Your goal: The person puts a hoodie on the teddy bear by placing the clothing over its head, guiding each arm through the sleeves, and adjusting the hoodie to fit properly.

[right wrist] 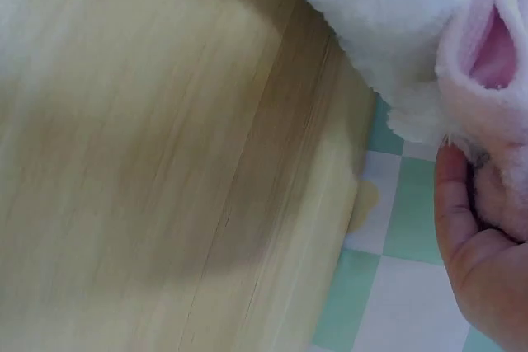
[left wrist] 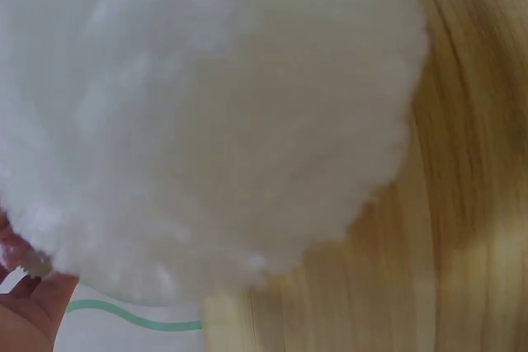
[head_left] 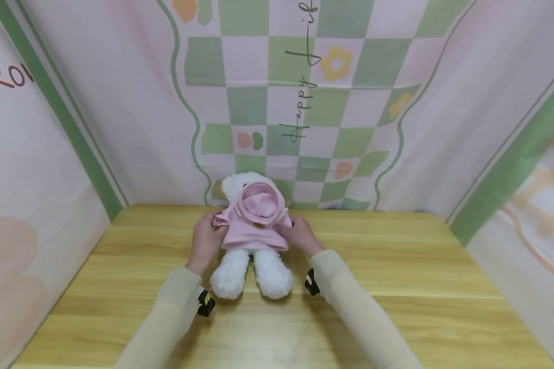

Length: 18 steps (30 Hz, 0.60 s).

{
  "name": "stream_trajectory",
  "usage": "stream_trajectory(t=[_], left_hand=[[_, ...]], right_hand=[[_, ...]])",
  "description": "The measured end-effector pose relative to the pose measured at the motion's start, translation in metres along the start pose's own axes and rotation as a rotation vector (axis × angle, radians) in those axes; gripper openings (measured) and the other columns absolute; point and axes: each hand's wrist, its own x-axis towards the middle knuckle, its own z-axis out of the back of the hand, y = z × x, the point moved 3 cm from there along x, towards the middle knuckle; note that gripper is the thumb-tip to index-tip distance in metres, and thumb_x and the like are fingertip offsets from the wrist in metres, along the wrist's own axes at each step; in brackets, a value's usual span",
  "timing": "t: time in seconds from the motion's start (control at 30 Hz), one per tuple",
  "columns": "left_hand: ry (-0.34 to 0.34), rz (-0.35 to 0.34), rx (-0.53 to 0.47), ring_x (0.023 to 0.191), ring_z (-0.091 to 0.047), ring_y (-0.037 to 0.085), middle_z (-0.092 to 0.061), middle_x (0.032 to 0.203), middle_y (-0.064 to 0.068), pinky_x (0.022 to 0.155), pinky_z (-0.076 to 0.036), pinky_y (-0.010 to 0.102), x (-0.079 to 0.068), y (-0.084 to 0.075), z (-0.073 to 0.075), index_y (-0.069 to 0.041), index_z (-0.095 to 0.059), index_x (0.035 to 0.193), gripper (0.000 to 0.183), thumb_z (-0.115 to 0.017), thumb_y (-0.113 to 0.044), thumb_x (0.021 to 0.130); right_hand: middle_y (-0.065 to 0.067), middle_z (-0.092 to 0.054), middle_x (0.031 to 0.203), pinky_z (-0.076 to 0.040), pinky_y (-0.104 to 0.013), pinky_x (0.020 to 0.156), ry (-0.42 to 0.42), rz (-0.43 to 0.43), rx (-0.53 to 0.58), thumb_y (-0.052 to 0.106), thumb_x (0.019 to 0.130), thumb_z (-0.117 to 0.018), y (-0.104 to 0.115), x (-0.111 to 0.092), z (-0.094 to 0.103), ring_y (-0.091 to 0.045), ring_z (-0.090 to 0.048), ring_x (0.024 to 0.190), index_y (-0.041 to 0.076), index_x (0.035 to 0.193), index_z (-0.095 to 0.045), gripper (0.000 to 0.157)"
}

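Note:
A white plush toy sits on the wooden table, its furry legs toward me. It wears a pink hoodie, whose hood lies over the front and covers most of the head. My left hand grips the sleeve and arm on the left side. On the opposite side, my right hand holds the other sleeve. White fur fills most of the left wrist view, with part of the left hand in the lower corner. In the right wrist view, the right hand curls against the pink sleeve.
The wooden table ends at a back edge just behind the toy. A checkered green and white curtain hangs behind it, with printed cloth on both sides. Black wrist cameras sit by both cuffs.

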Motion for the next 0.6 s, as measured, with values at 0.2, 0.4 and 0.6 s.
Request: stream_trajectory(t=[0.2, 0.4, 0.6], left_hand=[[0.038, -0.019, -0.016, 0.106, -0.062, 0.038, -0.062, 0.117, 0.026, 0.092, -0.053, 0.046, 0.002, 0.003, -0.002, 0.004, -0.061, 0.118, 0.036, -0.064, -0.007, 0.084], [0.142, -0.055, -0.029, 0.107, -0.063, 0.035, -0.061, 0.120, 0.022, 0.088, -0.056, 0.041, -0.003, 0.005, -0.004, 0.001, -0.060, 0.120, 0.037, -0.065, -0.009, 0.085], [0.204, -0.169, 0.135, 0.100, -0.061, 0.029, -0.063, 0.113, 0.016, 0.088, -0.054, 0.042, -0.011, 0.001, -0.006, -0.002, -0.061, 0.119, 0.039, -0.067, -0.017, 0.083]], right_hand=[[-0.016, -0.068, 0.094, -0.054, -0.028, 0.068, 0.007, -0.019, 0.010, 0.023, 0.086, -0.066, -0.002, -0.006, 0.008, -0.017, -0.060, 0.078, -0.002, 0.100, -0.066, 0.029], [-0.014, -0.068, 0.092, -0.056, -0.035, 0.073, 0.033, -0.039, 0.017, 0.022, 0.084, -0.067, -0.003, -0.020, 0.022, -0.015, -0.059, 0.075, -0.004, 0.100, -0.065, 0.030], [-0.012, -0.069, 0.094, -0.056, -0.029, 0.073, 0.117, -0.062, 0.114, 0.020, 0.085, -0.066, -0.004, -0.037, 0.035, -0.010, -0.062, 0.075, -0.006, 0.107, -0.062, 0.034]])
